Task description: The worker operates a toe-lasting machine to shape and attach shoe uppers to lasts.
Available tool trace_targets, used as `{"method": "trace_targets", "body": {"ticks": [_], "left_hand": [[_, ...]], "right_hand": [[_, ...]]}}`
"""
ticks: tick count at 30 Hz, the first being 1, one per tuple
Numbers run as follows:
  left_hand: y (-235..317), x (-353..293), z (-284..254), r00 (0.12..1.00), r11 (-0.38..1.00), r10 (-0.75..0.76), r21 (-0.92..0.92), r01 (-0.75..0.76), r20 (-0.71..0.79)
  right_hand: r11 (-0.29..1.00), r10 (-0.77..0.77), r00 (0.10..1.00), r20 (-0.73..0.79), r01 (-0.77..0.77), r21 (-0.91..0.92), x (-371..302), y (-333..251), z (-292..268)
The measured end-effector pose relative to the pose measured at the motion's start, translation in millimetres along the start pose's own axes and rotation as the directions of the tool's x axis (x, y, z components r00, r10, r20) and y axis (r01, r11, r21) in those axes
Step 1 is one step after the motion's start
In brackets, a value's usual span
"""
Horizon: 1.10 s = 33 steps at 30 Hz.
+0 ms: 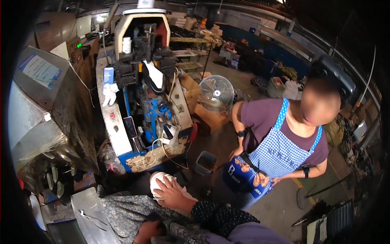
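My right hand (172, 191) lies with its fingers spread flat on a white cloth (160, 182) that rests over my knee. Its arm, in a dark dotted sleeve, comes in from the lower right. Close to the lower edge is my left hand (148, 232), with its fingers hidden among the grey floral fabric (122, 209) across my lap. Left of that fabric, a metal hand tool with two slim handles (92, 218) sits on a metal surface (83, 199).
Ahead stands a machine (152, 110) with blue parts, a phone (130, 127) and loose cables. Right of it are a floor fan (217, 93) and a grey bin (206, 162). A person in a blue checked apron (280, 150) stands at right, hands at the waist. A metal cabinet (44, 77) stands left.
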<state>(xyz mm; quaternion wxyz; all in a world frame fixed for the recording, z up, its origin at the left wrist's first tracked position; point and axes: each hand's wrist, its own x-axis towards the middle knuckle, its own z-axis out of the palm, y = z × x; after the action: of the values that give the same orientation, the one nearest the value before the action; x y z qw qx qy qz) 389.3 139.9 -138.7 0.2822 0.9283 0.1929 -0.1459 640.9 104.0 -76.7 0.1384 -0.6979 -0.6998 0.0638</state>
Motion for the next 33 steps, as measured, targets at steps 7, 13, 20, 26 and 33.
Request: {"method": "trace_targets", "body": {"ticks": [7, 13, 20, 26, 33], "left_hand": [[1.4, 6.2, -3.2, 0.986, 0.978, -0.123, -0.182, 0.101, -0.112], [6.6, 1.6, -6.0, 0.985, 0.977, -0.143, -0.170, 0.125, -0.095], [6.2, 3.0, -1.4, 0.982, 0.978, -0.140, -0.173, 0.117, -0.126], [12.7, 2.0, -8.1, 0.982, 0.974, -0.126, -0.208, 0.094, -0.144], [13.0, 0.8, -10.5, 0.982, 0.978, -0.120, -0.189, 0.092, -0.145]], "right_hand": [[1.000, -0.013, 0.997, -0.070, 0.014, 0.020, 11.5, 9.5, 15.5], [0.997, -0.067, 0.995, -0.080, 0.069, 0.022, 14.4, 9.0, 19.6], [0.997, -0.055, 0.994, -0.099, 0.060, 0.043, 10.6, 10.8, 16.6], [0.998, -0.041, 0.993, -0.106, 0.046, 0.048, 9.8, 11.5, 14.6], [0.998, -0.041, 0.994, -0.106, 0.046, 0.043, 9.9, 10.0, 15.7]]}}
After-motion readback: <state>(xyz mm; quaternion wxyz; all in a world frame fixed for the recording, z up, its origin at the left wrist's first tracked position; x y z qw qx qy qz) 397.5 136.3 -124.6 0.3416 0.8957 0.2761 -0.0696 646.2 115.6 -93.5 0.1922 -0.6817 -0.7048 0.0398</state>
